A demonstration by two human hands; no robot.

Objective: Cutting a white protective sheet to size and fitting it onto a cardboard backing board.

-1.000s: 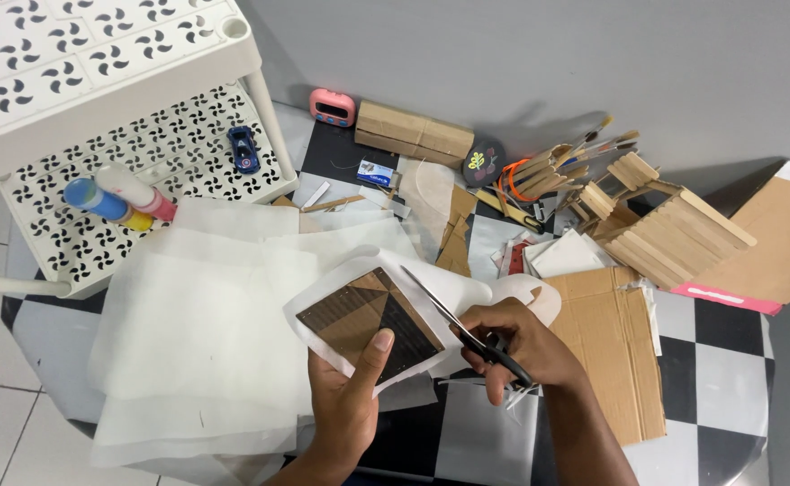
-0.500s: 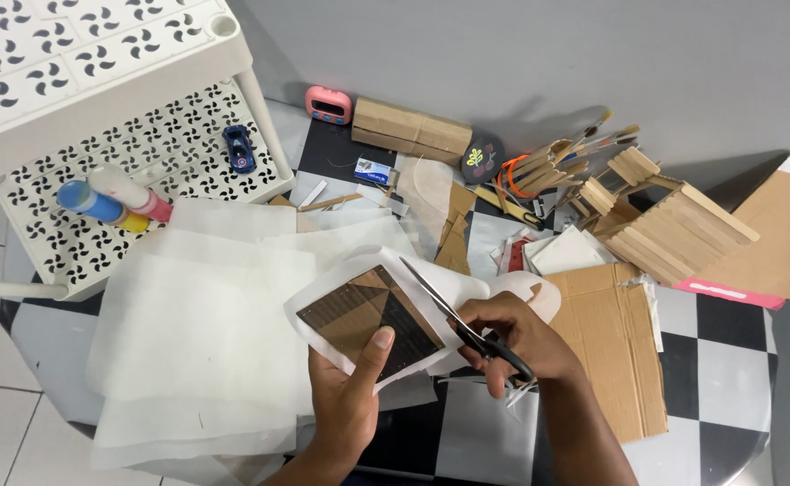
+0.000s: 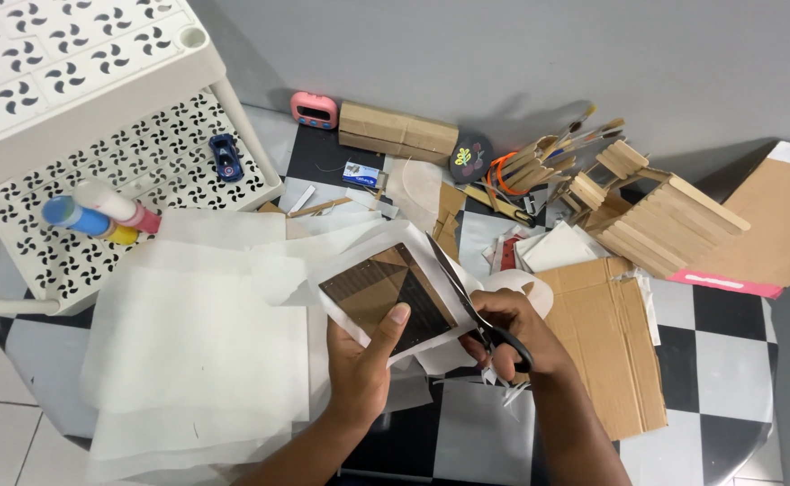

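My left hand (image 3: 361, 360) holds a square brown cardboard piece (image 3: 386, 290) wrapped in thin white translucent paper, thumb pressed on its lower right part. My right hand (image 3: 512, 331) grips black-handled scissors (image 3: 467, 302), their blades slightly apart along the piece's right edge, tips pointing up and to the left. Both hands hover over a black-and-white checkered table (image 3: 719, 360).
Large sheets of white paper (image 3: 197, 351) lie at the left. A flat cardboard sheet (image 3: 611, 342) lies at the right. Behind it stand a craft-stick structure (image 3: 656, 216), brushes (image 3: 584, 130), a cardboard box (image 3: 397, 130) and a pink timer (image 3: 314, 110). A white perforated rack (image 3: 98, 108) holds glue bottles (image 3: 98, 212) and a toy car (image 3: 225, 157).
The wrapped piece has turned slightly in my left hand and the scissors have moved a little along its right edge. The view shifted slightly.
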